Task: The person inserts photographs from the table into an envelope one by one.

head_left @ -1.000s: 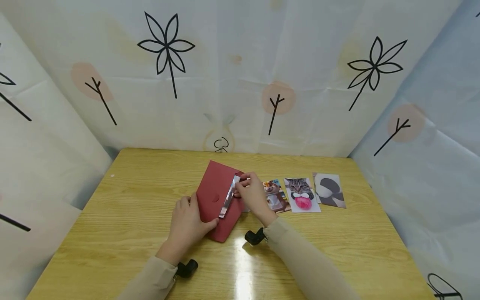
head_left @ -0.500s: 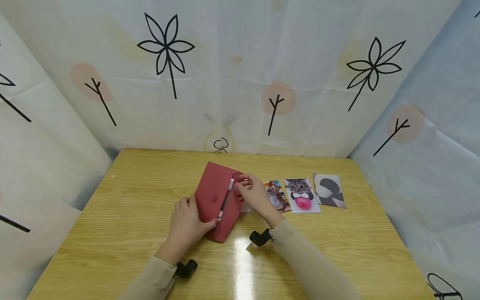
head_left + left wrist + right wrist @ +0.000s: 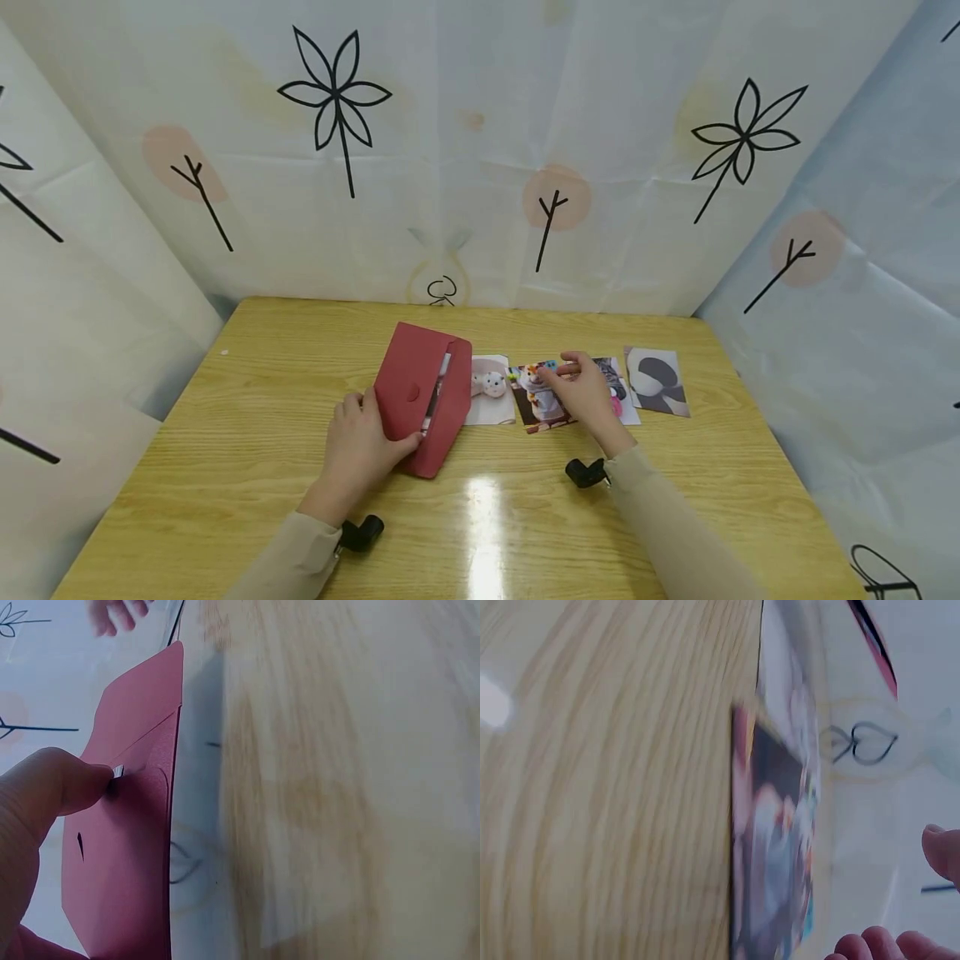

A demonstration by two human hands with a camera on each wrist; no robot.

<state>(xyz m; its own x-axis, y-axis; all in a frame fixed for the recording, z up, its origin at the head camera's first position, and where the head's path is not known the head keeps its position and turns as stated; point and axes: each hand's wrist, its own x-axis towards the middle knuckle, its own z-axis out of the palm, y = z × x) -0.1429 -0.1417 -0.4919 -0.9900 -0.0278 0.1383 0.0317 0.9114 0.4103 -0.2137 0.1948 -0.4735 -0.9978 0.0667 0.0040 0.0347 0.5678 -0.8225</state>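
Four photos (image 3: 538, 402) run from the red envelope (image 3: 408, 375) toward the bench's (image 3: 300, 350) right edge; the right hand (image 3: 588, 398), grip spread, is nearer them; the left hand (image 3: 360, 442) pinches the envelope, long axis toward the far edge.

The yellow table (image 3: 262, 400) has a bright shine (image 3: 483, 533) near the front and a white speck (image 3: 224, 352) at the left. Behind and beside it are pale sheets (image 3: 637, 83) with black flowers (image 3: 335, 93), twigs (image 3: 543, 237) and pink blobs (image 3: 161, 150).
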